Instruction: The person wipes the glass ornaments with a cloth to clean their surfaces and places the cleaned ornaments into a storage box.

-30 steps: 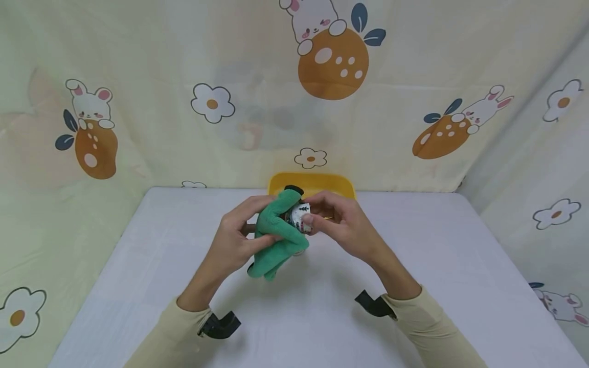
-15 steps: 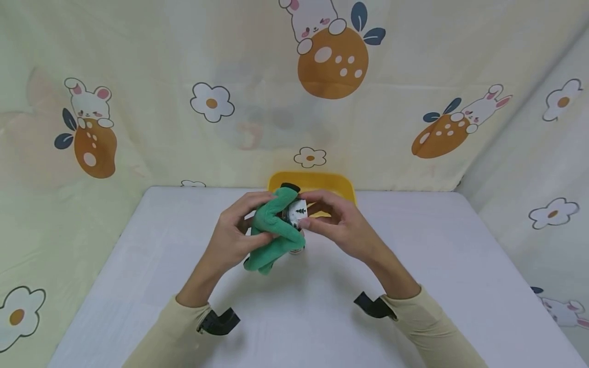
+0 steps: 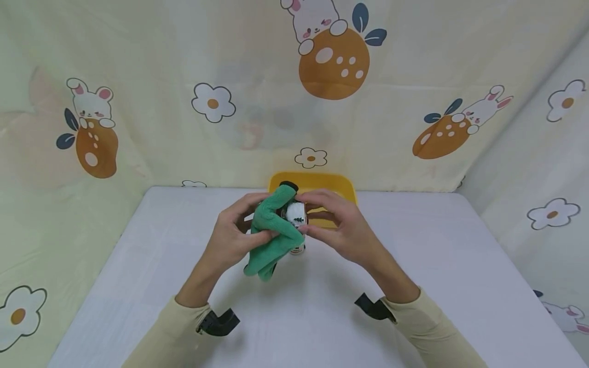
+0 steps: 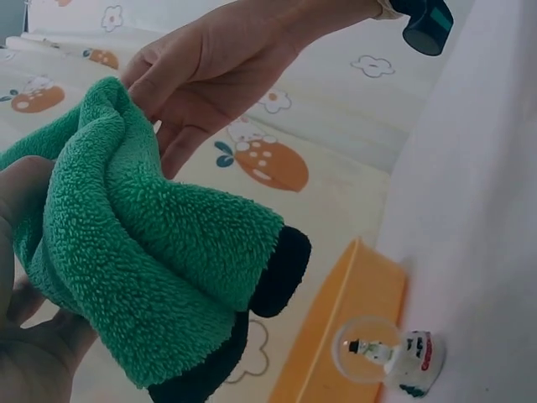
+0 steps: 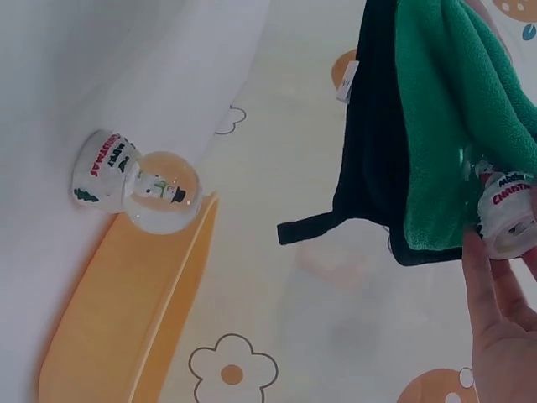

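Observation:
My left hand grips a folded green towel with black edging. The towel wraps the globe end of a small Christmas snow globe, whose white base sticks out to the right. Fingers and thumb of my right hand pinch that base, and red lettering shows on the held snow globe in the right wrist view. The towel hides most of its glass. Below the hands, a second snow globe stands on the table; a snowman shows inside this snow globe.
A yellow plastic bin stands at the table's back edge, behind the hands and close to the standing snow globe. White cloth covers the table. A printed curtain with rabbits and flowers hangs behind and at the sides.
The held snow globe's base has turned in my right fingers, its tree print shifting downward. Both hands and the towel have moved slightly left and up.

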Available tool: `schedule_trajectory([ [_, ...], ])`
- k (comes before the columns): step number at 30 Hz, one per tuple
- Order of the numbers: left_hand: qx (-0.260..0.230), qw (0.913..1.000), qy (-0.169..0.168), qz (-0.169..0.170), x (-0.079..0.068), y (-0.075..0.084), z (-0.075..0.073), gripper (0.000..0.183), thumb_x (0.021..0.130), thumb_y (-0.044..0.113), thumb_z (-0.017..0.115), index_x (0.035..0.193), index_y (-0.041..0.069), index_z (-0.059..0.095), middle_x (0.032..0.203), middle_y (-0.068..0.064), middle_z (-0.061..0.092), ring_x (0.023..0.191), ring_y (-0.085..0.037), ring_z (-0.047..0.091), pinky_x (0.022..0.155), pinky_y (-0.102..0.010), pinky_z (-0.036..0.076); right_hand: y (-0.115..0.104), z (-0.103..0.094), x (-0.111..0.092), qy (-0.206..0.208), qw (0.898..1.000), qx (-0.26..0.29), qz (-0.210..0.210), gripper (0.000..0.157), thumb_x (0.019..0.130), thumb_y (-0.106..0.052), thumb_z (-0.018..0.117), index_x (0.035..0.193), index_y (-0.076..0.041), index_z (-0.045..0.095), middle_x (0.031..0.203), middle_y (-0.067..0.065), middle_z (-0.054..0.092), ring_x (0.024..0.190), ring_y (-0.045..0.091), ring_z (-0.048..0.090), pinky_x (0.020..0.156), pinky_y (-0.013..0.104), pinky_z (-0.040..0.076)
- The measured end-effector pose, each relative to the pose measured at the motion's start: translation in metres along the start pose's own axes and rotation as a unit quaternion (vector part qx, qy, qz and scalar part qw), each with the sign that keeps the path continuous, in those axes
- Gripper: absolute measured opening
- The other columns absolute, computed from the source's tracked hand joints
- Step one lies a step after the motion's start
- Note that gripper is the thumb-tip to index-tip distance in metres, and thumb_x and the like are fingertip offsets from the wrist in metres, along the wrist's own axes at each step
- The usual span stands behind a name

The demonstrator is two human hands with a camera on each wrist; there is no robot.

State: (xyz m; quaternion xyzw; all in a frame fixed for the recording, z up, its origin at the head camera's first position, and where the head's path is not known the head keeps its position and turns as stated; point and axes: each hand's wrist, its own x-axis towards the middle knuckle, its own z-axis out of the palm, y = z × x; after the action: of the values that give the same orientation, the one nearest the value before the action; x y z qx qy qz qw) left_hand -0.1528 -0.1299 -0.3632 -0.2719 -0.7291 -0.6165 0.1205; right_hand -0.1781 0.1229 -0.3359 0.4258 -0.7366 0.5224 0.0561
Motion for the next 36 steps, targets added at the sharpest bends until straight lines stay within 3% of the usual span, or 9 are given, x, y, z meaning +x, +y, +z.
schedule_trajectory([
  [15,0.006,0.9998,0.0,-0.018,-0.0016,-0.0015,-0.0008,0.059,0.084,-0.002,0.079,0.138,0.011,0.059,0.129,-0.007,0.065,0.11,-0.024,0.064,0.088,-0.039,0.061,0.0021,-0.0016,0.0022,-0.003,0.988,-0.108,-0.114,0.052,0.078,0.01,0.081,0.126,-0.004,0.067,0.131,0.011,0.063,0.126,0.027,0.056,0.105,0.026,0.051],
  [27,-0.009,0.9997,-0.014,-0.018,-0.0029,-0.0018,-0.0018,0.06,0.084,-0.005,0.078,0.139,0.007,0.057,0.127,-0.012,0.066,0.108,-0.024,0.066,0.087,-0.037,0.062,0.006,-0.0043,0.0052,-0.008,0.971,-0.114,-0.211,0.054,0.069,0.019,0.081,0.118,-0.003,0.07,0.125,0.013,0.066,0.121,0.027,0.06,0.104,0.025,0.052],
  [31,-0.032,0.9991,-0.027,-0.004,-0.0036,-0.004,-0.0021,0.056,0.085,-0.006,0.076,0.137,0.004,0.059,0.124,-0.015,0.067,0.104,-0.023,0.067,0.085,-0.037,0.063,0.0081,-0.0062,0.0045,-0.013,0.972,-0.097,-0.213,0.047,0.076,0.01,0.082,0.12,-0.003,0.07,0.126,0.015,0.066,0.121,0.027,0.062,0.1,0.026,0.054],
  [36,-0.061,0.9975,-0.027,0.023,-0.0036,-0.0058,0.0001,0.053,0.086,-0.006,0.076,0.136,0.001,0.059,0.123,-0.017,0.066,0.104,-0.021,0.065,0.085,-0.038,0.063,0.0081,-0.0067,0.0025,-0.005,0.981,-0.075,-0.177,0.042,0.087,-0.014,0.079,0.126,-0.002,0.069,0.127,0.013,0.067,0.122,0.026,0.062,0.099,0.029,0.056],
])
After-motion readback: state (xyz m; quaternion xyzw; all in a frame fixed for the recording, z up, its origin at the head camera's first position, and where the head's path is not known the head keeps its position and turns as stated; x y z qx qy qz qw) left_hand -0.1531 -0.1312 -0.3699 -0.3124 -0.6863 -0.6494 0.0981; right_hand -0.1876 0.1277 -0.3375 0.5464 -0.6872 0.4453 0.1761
